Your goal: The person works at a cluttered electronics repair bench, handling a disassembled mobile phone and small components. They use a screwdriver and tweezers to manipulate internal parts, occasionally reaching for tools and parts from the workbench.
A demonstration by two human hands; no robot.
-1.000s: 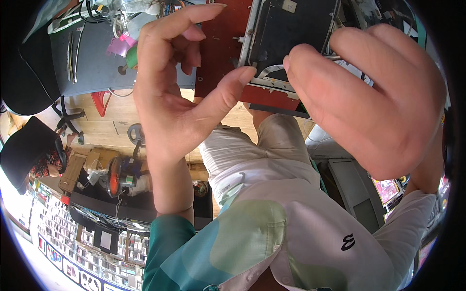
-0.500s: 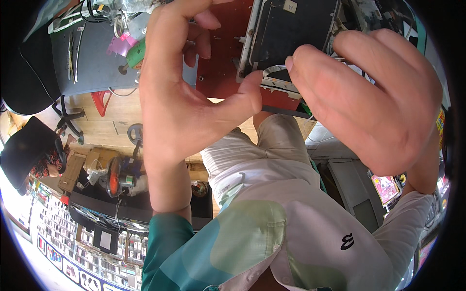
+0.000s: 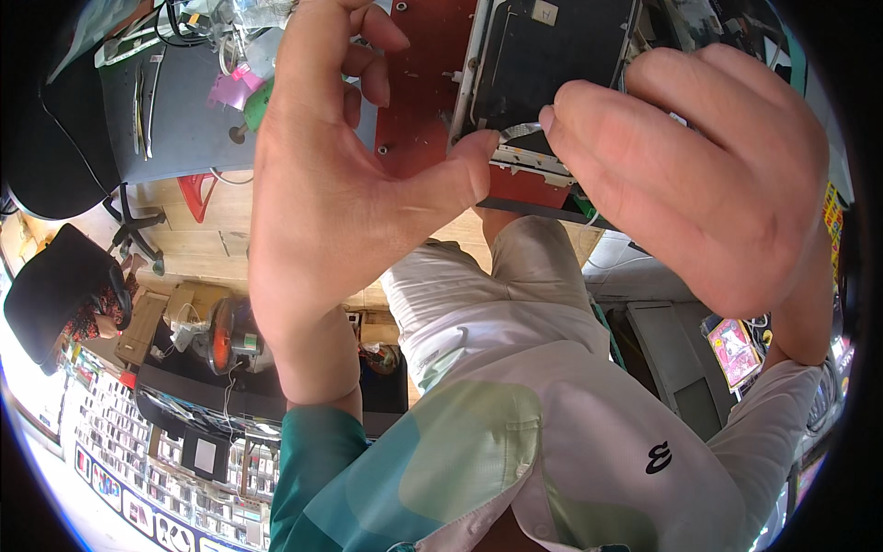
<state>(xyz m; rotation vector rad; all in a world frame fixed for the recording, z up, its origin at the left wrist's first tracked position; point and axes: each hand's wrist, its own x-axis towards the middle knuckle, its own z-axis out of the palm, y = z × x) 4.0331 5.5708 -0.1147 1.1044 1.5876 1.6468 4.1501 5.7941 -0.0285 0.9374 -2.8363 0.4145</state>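
A flat black panel [image 3: 561, 74] with a metal frame, a small pale label on it, lies on a red mat on the bench. A short, flat silvery strip [image 3: 522, 131] bridges the gap between my hands at its near edge. My left hand [image 3: 340, 193] rests its thumb tip at the panel's near left corner, touching the strip's end; its other fingers are bent, apart from the thumb. My right hand [image 3: 699, 175] is closed, with its fingertips at the strip's other end. Anything further inside the right fingers is hidden.
The red mat [image 3: 409, 120] lies under the panel. To its left, a grey bench top [image 3: 193, 120] bears thin strips, a pink piece [image 3: 235, 87] and a green roll [image 3: 258, 106]. An office chair [image 3: 129, 221] and a fan [image 3: 225, 336] stand behind. Another person [image 3: 106, 308] is at the left.
My left hand has shifted slightly left and its fingers show more spread. The right hand has moved up a little. More of the silvery strip shows between them.
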